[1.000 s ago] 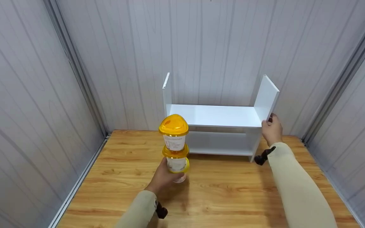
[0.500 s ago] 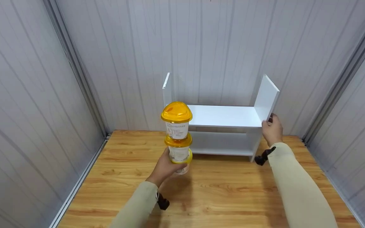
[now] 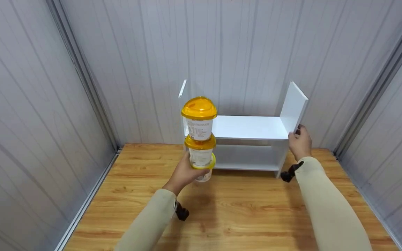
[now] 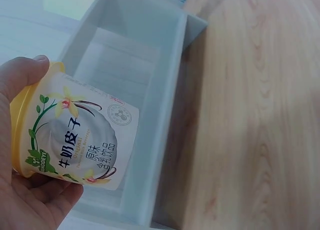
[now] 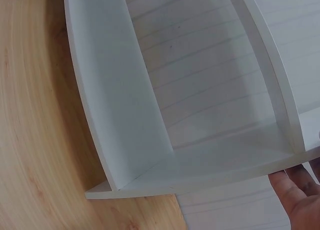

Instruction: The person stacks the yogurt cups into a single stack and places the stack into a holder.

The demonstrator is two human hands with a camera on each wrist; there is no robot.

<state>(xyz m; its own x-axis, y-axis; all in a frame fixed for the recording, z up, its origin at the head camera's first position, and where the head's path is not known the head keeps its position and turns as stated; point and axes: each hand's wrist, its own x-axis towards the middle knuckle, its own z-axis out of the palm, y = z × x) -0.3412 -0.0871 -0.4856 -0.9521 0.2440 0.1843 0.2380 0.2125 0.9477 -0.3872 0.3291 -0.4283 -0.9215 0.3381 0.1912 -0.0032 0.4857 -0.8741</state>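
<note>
My left hand (image 3: 183,174) grips a stack of three milk-drink cups with yellow lids. The top cup (image 3: 200,129) has a domed orange-yellow lid; the middle cup (image 3: 201,157) sits under it, and the bottom cup (image 3: 205,177) hangs lowest, partly behind my thumb. In the left wrist view, fingers curl round a yellow rim above a printed white cup (image 4: 80,130). The stack is raised in front of the left part of a white two-tier shelf (image 3: 250,127). My right hand (image 3: 300,143) pinches the front edge of the shelf's right side panel (image 3: 293,108).
The shelf stands at the back of a wood-grain table (image 3: 145,209), near the pale panelled back wall (image 3: 239,52). Side walls (image 3: 23,122) rise left and right. Its upper board (image 3: 253,127) lies between two upright side panels, with a lower board (image 3: 243,162) beneath.
My left hand has raised the cup stack and moved it forward and slightly right, toward the shelf. The right hand stays on the side panel.
</note>
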